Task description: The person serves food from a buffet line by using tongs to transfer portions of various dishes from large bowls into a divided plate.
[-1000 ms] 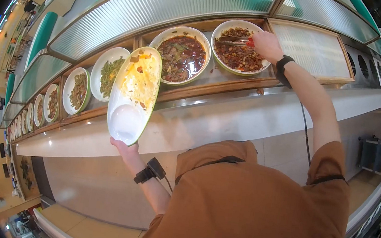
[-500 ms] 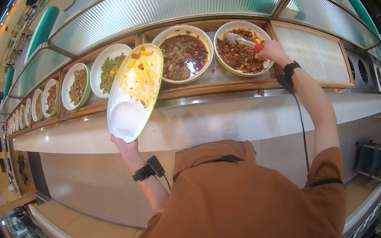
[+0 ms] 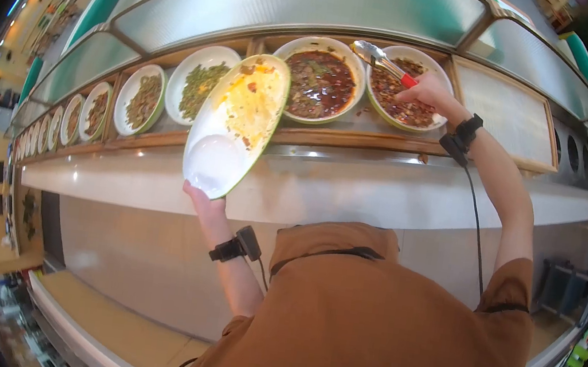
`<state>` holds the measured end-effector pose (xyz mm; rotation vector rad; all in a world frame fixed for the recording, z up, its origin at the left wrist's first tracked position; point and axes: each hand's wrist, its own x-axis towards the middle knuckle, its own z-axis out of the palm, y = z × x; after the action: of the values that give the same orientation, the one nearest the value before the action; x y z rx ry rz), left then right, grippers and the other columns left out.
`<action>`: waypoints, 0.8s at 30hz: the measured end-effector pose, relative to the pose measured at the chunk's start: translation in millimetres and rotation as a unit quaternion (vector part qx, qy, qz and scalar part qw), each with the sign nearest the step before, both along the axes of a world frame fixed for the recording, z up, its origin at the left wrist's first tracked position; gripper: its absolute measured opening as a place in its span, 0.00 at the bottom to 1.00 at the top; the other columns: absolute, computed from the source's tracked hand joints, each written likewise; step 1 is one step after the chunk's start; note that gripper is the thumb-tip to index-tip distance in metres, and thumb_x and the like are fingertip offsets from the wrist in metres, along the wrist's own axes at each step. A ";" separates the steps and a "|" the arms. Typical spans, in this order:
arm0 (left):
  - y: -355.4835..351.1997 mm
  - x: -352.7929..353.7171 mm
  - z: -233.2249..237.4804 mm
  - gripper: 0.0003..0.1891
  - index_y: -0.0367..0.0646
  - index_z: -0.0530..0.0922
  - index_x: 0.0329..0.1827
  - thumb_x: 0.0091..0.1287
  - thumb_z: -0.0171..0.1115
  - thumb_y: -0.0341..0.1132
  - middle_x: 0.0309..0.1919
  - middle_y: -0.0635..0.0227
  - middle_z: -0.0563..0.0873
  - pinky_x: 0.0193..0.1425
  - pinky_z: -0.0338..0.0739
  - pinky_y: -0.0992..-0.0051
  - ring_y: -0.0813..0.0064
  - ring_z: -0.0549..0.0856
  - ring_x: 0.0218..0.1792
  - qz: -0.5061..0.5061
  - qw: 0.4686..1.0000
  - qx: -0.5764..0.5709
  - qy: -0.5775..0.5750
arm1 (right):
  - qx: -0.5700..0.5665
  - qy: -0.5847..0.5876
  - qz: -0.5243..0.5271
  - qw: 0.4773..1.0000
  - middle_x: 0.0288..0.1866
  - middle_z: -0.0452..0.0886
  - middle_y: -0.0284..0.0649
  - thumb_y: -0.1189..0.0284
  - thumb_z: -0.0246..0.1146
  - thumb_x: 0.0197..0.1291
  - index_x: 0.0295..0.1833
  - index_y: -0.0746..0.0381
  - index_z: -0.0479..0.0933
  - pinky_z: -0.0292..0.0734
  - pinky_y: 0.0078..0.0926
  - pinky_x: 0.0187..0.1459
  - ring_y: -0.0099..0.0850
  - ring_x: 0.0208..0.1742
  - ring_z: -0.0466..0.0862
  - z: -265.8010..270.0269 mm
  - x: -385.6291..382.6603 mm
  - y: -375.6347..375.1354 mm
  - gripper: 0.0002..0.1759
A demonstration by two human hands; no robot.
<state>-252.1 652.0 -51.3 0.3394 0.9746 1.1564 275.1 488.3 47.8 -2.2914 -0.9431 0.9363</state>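
Note:
My left hand (image 3: 205,203) grips the lower rim of a large oval white dish (image 3: 211,142) with a green outer edge. The dish is tilted, with oily yellow residue and small food bits on its upper part. In my right hand (image 3: 430,92) are metal tongs (image 3: 389,65) with a red grip. The tongs point left, above the rim of a bowl of chopped red-brown food (image 3: 392,100). Left of that bowl is another with dark red sauce and pieces (image 3: 319,84). Behind the dish, a bowl of chopped green food (image 3: 201,90) is partly covered.
More food bowls (image 3: 141,100) line the wooden-framed counter (image 3: 358,141) to the left. A ribbed glass guard (image 3: 301,8) runs behind them. A ribbed panel (image 3: 505,110) lies at the right. Cables hang from both wrist devices.
The tongs have risen out of the red-brown food and moved toward the bowl's left rim. The view has shifted, and the oval dish still hangs tilted in my left hand.

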 end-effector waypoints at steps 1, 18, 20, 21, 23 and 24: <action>-4.0 3.4 11.3 0.28 0.49 0.70 0.67 0.73 0.36 0.54 0.63 0.66 0.77 0.63 0.76 0.59 0.62 0.77 0.62 0.012 1.000 -0.007 0.007 | -0.001 -0.031 0.030 0.999 0.17 0.76 0.37 0.62 0.78 0.39 0.23 0.67 0.78 0.62 0.28 0.20 0.26 0.16 0.72 3.9 -8.9 11.2 0.21; -11.7 11.7 18.6 0.30 0.43 0.64 0.71 0.74 0.32 0.52 0.69 0.62 0.71 0.71 0.67 0.58 0.60 0.70 0.69 0.030 0.999 -0.009 -0.006 | 0.045 -0.256 0.334 0.906 0.31 0.84 0.54 0.67 0.67 0.42 0.31 0.68 0.83 0.82 0.39 0.38 0.47 0.35 0.86 17.8 -184.6 136.2 0.14; -12.7 11.9 20.5 0.30 0.43 0.65 0.71 0.74 0.33 0.52 0.68 0.62 0.71 0.71 0.67 0.58 0.60 0.71 0.68 0.024 1.000 0.002 -0.001 | 0.071 -0.292 0.328 0.896 0.30 0.83 0.54 0.68 0.66 0.46 0.31 0.67 0.83 0.81 0.40 0.38 0.48 0.35 0.85 10.5 -193.2 139.7 0.12; -12.5 12.1 20.2 0.30 0.43 0.65 0.71 0.74 0.33 0.52 0.68 0.62 0.71 0.71 0.68 0.58 0.60 0.71 0.68 0.022 1.000 0.008 0.001 | 0.087 -0.315 0.345 0.880 0.29 0.83 0.53 0.70 0.64 0.51 0.30 0.65 0.83 0.81 0.41 0.37 0.47 0.34 0.85 17.5 -196.4 136.6 0.09; -11.0 11.6 19.8 0.30 0.43 0.65 0.71 0.74 0.33 0.52 0.68 0.62 0.72 0.70 0.68 0.58 0.60 0.71 0.68 0.026 1.000 -0.002 0.000 | 0.114 -0.344 0.346 0.866 0.28 0.83 0.52 0.70 0.64 0.51 0.29 0.64 0.83 0.81 0.41 0.36 0.46 0.34 0.86 18.3 -197.1 136.8 0.08; -10.5 11.0 19.0 0.30 0.43 0.65 0.71 0.74 0.33 0.52 0.68 0.62 0.72 0.70 0.69 0.58 0.60 0.71 0.68 0.027 1.000 -0.006 -0.001 | 0.127 -0.358 0.345 0.858 0.28 0.83 0.51 0.71 0.64 0.51 0.29 0.64 0.82 0.80 0.41 0.36 0.45 0.34 0.86 18.7 -197.1 136.7 0.07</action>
<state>-241.1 641.5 -32.3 0.3039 0.9937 1.2002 78.0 625.0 66.5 -2.0792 -2.1511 0.1023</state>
